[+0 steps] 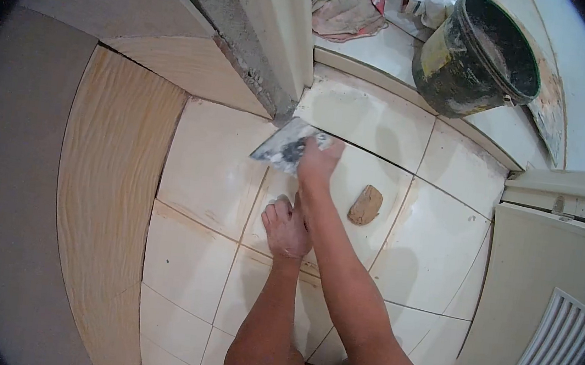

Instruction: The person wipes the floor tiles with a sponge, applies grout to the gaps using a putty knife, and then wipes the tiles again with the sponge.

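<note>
Ahead of the left hand [286,228], the right hand [320,160] is clamped around the handle end of a flat scraper blade [288,146]. The blade is smeared with grey and white residue. It extends to the left of the right hand and lies low over the floor tiles [208,166], at the joint line near the foot of the door frame [273,31].

The left hand rests on the tile just behind the right wrist, with its fingers bent down against the surface. It cannot be determined whether anything lies under them. The two forearms run side by side and close together.

To the right of both hands, a brown lump [366,204] sits on the tile, near but not touching them. Well beyond the right hand, up and to the right, stands a dirty black bucket [460,79]. A crumpled cloth [346,10] lies on the floor past the door frame.
</note>
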Demonstrator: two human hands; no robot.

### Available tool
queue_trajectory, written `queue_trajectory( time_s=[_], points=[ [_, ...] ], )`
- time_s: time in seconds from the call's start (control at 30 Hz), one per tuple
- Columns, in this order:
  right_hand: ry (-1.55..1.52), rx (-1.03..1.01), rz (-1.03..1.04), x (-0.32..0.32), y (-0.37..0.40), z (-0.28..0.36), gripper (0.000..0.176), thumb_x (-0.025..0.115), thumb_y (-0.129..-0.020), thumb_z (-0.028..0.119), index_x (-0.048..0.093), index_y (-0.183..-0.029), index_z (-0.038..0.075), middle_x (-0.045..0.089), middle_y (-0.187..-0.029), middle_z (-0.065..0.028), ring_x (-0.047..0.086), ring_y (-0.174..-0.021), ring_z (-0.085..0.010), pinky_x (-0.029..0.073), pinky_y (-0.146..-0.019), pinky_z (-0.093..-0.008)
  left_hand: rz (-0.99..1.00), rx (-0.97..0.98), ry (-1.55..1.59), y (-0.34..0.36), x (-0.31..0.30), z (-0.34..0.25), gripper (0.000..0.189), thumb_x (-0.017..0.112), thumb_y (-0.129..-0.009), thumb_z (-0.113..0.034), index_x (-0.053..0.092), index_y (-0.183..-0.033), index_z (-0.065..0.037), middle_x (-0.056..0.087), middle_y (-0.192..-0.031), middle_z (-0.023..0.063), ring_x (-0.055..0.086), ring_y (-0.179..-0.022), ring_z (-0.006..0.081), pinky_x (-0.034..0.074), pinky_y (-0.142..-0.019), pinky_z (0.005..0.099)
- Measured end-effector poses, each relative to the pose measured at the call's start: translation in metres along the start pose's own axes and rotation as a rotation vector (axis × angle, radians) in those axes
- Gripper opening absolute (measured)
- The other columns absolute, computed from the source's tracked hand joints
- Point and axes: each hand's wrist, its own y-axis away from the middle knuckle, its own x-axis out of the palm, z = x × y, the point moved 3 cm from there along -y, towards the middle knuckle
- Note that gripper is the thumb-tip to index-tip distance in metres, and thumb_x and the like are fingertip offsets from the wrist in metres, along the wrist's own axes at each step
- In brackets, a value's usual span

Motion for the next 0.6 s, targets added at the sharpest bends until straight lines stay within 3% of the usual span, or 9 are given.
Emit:
queue_trajectory(
  time_s=[0.13, 0.33, 0.4, 0.53, 0.6],
  points=[
    [-0.06, 0.155, 0.086, 0.027, -0.009, -0.026, 0.048, 0.063, -0.082, 0.021, 0.041, -0.117, -0.002, 0.055, -0.114, -0.03, 0.055, -0.109, -0.0434, 0.04, -0.097, -0.0459, -0.072, 0.009, 0.019, 0.0, 0.007, 0.003, 0.032, 0.06, -0.08, -0.025, 0.057, -0.105, -0.005, 0.048, -0.1, 0.0115, 0.045, -0.091, 0.0308, 0.036, -0.083, 0.0426],
    [-0.096, 0.138, -0.069, 0.008, -0.001, -0.02, 0.044, 0.062, -0.083, 0.017, 0.04, -0.116, -0.002, 0.054, -0.115, -0.03, 0.054, -0.11, -0.0439, 0.039, -0.096, -0.0471, -0.07, 0.021, -0.002, 0.003, 0.017, 0.011, 0.026, 0.062, -0.076, -0.023, 0.057, -0.095, -0.005, 0.047, -0.098, 0.0121, 0.044, -0.09, 0.0309, 0.036, -0.08, 0.0429],
    [-0.108, 0.118, -0.034, 0.01, 0.002, -0.018, 0.044, 0.062, -0.083, 0.016, 0.04, -0.117, -0.002, 0.054, -0.115, -0.0299, 0.053, -0.11, -0.0442, 0.039, -0.096, -0.0473, -0.017, 0.026, 0.021, 0.0, 0.014, 0.01, 0.025, 0.062, -0.076, -0.022, 0.057, -0.094, -0.005, 0.047, -0.098, 0.0122, 0.044, -0.09, 0.0308, 0.036, -0.08, 0.0428],
    [-0.04, 0.046, 0.004, 0.022, 0.006, -0.012, 0.046, 0.061, -0.083, 0.015, 0.038, -0.12, 0.0, 0.054, -0.114, -0.0295, 0.053, -0.11, -0.0454, 0.039, -0.096, -0.0482, -0.114, 0.007, 0.03, 0.002, 0.014, 0.007, 0.024, 0.063, -0.075, -0.022, 0.057, -0.092, -0.006, 0.047, -0.098, 0.0114, 0.044, -0.09, 0.0309, 0.036, -0.083, 0.0431],
    [-0.068, 0.165, 0.013, 0.022, 0.003, -0.015, 0.045, 0.062, -0.083, 0.015, 0.04, -0.119, -0.001, 0.054, -0.113, -0.0289, 0.053, -0.109, -0.0442, 0.04, -0.096, -0.0469, -0.105, -0.004, -0.007, 0.002, 0.018, 0.009, 0.025, 0.064, -0.074, -0.023, 0.057, -0.092, -0.007, 0.047, -0.098, 0.0112, 0.045, -0.09, 0.031, 0.036, -0.083, 0.0433]
  ],
)
